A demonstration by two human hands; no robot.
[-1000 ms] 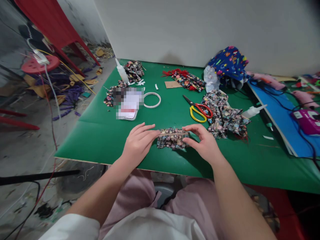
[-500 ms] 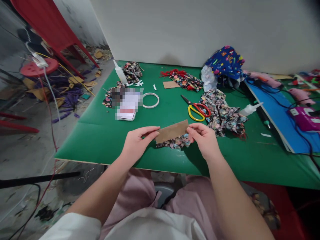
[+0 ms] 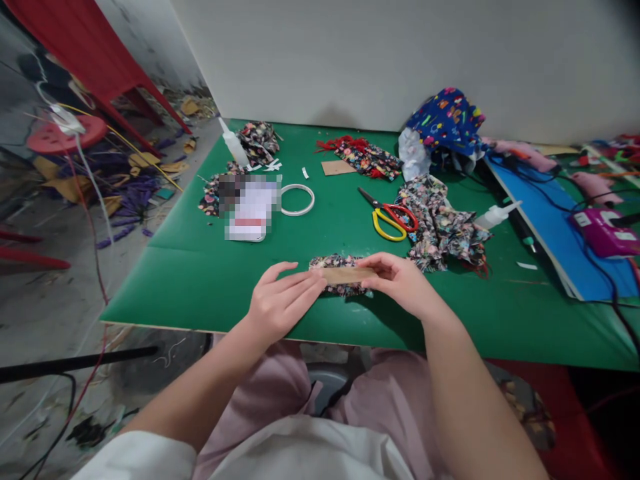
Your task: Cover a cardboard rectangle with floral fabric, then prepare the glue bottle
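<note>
1. Right hand (image 3: 397, 283) first: thumb and fingers are nearly closed, pinching the right end of a brown cardboard strip (image 3: 345, 275).
2. Left hand (image 3: 285, 300) is kinda flattened out, fingers long and fairly straight, tips on the strip's left end, one finger lifted off. Can't tell if its thumb is gripping anything underneath.
3. The strip runs crosswise between the hands, above a ruffled floral cloth piece (image 3: 333, 262) near the front edge of the green table (image 3: 200, 280). Cloth pokes out on both long sides of it.
4. A bit farther out: scissors (image 3: 379, 206) with one yellow and one red handle, the red one right up against a bigger heap of floral cloth (image 3: 435, 220). A white squeeze bottle (image 3: 493, 217) lies tilted at the heap's right side.
5. Over on the left there's a white tape ring (image 3: 299, 213) just beside a phone (image 3: 243, 231).
6. Toward the back wall: a floral bundle (image 3: 373, 159) with red strands, plus a flat cardboard piece (image 3: 336, 168) beside it.
7. Off the table, way left: a red stool (image 3: 45, 139) on the littered floor.
</note>
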